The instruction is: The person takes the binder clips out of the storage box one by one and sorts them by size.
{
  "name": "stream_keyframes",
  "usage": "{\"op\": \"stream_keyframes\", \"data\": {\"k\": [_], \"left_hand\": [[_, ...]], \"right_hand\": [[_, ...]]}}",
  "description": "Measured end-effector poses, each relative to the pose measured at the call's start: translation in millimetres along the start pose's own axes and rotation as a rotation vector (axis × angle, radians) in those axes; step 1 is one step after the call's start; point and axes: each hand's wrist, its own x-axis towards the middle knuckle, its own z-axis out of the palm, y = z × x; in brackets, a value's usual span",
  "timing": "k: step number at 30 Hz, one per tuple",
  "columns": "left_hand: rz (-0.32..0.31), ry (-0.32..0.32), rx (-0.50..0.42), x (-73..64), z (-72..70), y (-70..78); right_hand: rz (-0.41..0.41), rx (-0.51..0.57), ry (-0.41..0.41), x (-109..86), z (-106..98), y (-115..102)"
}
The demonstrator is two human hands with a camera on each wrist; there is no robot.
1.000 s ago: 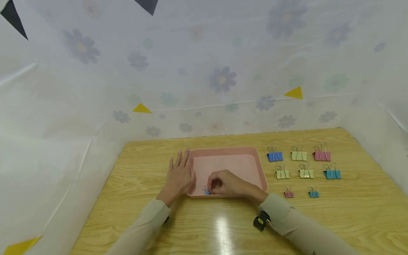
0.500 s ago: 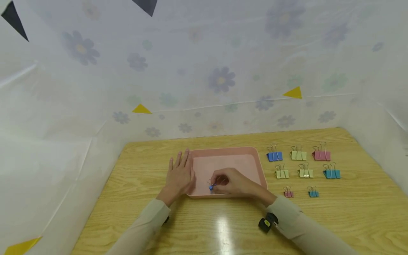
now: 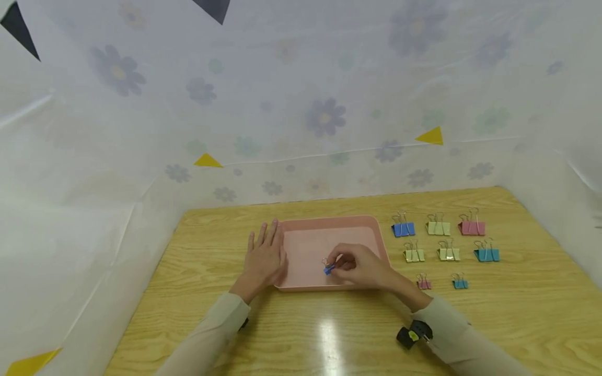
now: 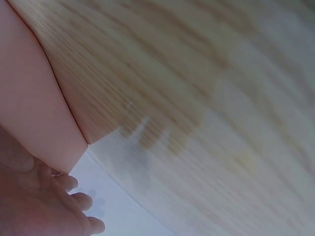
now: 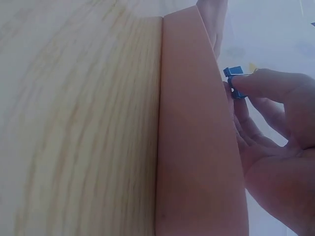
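Observation:
A small blue binder clip (image 3: pixel 328 270) is pinched between the thumb and fingers of my right hand (image 3: pixel 361 265), over the near part of the pink tray (image 3: pixel 329 224). In the right wrist view the blue binder clip (image 5: pixel 236 83) shows beyond the tray's near wall (image 5: pixel 197 128), with the thumb pressed on it. My left hand (image 3: pixel 264 259) rests along the tray's left side, its fingers straight and pointing away. The left wrist view shows part of that left hand (image 4: pixel 39 196) against the tray wall (image 4: pixel 34 93).
Right of the tray, several binder clips stand in rows on the wooden table (image 3: pixel 197 292): blue (image 3: pixel 403 230), yellow (image 3: pixel 438 228) and red (image 3: pixel 472 228) at the back, a teal clip (image 3: pixel 486 255) in the middle row, small pink (image 3: pixel 424 285) and blue-green (image 3: pixel 460 284) clips in front.
My right hand has moved to the right and slightly away from me with the blue binder clip, leaving the tray's near left area. The left hand stays at the tray's side.

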Motion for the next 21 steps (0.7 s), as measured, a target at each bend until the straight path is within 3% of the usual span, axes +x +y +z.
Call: {"op": "stream_keyframes", "data": {"k": [10, 21], "left_hand": [[0.004, -0.003, 0.019, -0.1, -2.9, 1.1], [0.006, 0.013, -0.002, 0.3, 1.2, -0.1]], "right_hand": [[-0.03, 0.13, 0.047, -14.8, -10, 2], [0.025, 0.095, 0.137, -32.4, -19, 0]]}}
